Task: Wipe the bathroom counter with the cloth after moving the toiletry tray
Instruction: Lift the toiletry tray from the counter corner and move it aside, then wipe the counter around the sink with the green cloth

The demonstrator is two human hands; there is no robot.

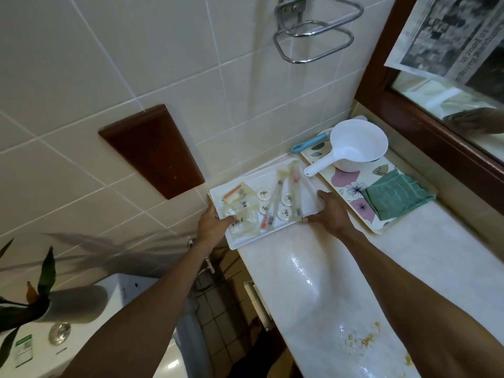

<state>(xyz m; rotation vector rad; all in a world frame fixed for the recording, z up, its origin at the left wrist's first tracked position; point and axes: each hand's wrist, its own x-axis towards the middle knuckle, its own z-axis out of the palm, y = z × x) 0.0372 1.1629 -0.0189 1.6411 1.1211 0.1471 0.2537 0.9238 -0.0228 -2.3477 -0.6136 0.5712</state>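
A white toiletry tray (311, 184) lies at the counter's far left end against the tiled wall, holding wrapped toothbrushes, round soaps and sachets. My left hand (214, 223) grips its left edge, thumb on the tray's inside. My right hand (331, 211) grips its near right edge. A folded green cloth (396, 196) rests on a floral tray (346, 186) to the right. The pale marble counter (354, 282) runs toward me, with yellowish crumbs (365, 339) near its front.
A white ladle-style scoop (354, 145) and a blue-handled tool (308, 144) sit on the floral tray. A wood-framed mirror (425, 132) stands at the right. Left of the counter are a toilet tank (81, 342) and a potted plant (41, 296). A chrome rack (313, 31) hangs above.
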